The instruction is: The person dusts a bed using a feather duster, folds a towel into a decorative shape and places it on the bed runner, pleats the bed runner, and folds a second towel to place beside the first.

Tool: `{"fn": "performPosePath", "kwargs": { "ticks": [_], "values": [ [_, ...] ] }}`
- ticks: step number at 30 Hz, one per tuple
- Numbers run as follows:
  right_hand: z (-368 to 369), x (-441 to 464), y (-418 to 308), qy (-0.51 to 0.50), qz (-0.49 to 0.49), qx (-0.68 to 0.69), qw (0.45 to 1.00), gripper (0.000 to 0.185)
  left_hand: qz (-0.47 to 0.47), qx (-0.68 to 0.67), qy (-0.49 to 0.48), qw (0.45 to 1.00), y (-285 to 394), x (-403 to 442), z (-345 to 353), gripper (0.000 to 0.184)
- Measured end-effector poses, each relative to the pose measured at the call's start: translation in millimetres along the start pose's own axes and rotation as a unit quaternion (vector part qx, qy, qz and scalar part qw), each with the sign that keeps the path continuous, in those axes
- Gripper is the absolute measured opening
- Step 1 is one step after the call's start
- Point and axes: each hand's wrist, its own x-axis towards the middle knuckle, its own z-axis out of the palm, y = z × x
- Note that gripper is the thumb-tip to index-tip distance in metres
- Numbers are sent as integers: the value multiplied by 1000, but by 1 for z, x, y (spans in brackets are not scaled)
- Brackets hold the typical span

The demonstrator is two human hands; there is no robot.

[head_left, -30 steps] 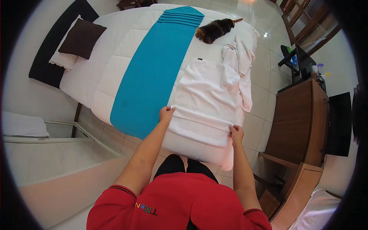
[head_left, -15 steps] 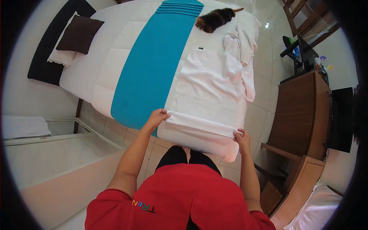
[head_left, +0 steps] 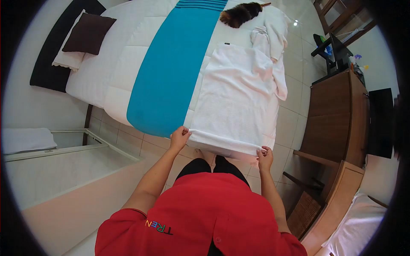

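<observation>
A white towel lies spread over the near end of the bed, its close edge turned up in a narrow folded strip. My left hand pinches the strip's left corner beside the teal bed runner. At the right corner, my right hand is closed on the same towel edge. Between the two hands the strip runs fairly straight. Soft wrinkles cross the towel's far part, and a small dark label shows at its far left corner. Another crumpled white cloth rests along the bed's right edge.
A brown feather duster lies at the bed's far side. Dark and white pillows are by the black headboard. A wooden cabinet and a black television stand at right. White shelving is at left. Tiled floor surrounds the bed.
Both hands have drawn the towel's near edge toward my body, and the folded strip is narrower. The towel lies flatter near the hands. My view has shifted slightly.
</observation>
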Motion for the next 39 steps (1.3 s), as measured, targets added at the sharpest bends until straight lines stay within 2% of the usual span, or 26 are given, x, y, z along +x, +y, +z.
{"fn": "performPosePath", "kwargs": {
  "ticks": [2,6,9,11,15,22,24,26,27,29,30,34,39],
  "values": [
    [5,-5,-5,43,-5,15,999,30,28,-7,27,999,6,2,-1,21],
    [9,1,6,47,-29,-37,998,31,65,50,27,996,3,6,-2,22],
    [8,5,16,62,-89,-101,989,30,26,86,-18,996,6,6,-7,25],
    [6,1,19,65,-85,-107,988,30,13,72,-69,995,6,7,-11,25],
    [7,-7,23,76,-65,-95,990,31,17,87,-99,991,10,3,-20,24],
    [17,1,33,89,-58,-86,991,32,21,125,-49,991,2,3,-2,24],
    [19,4,35,95,-84,-128,984,34,13,145,-41,989,6,1,3,26],
    [21,10,39,103,-90,-128,982,36,5,125,10,992,8,-1,7,37],
    [21,10,37,110,-96,-129,981,37,7,125,8,992,7,-2,9,37],
    [21,11,32,104,-99,-141,980,39,93,123,45,987,6,-4,11,52],
    [21,10,28,96,-104,-153,978,41,96,123,42,987,11,-5,9,52],
    [20,5,10,74,-109,-187,973,49,112,137,-32,984,18,-2,3,61],
    [22,5,-7,34,-114,-180,976,45,125,117,-120,978,8,12,-1,63]
  ]
}}
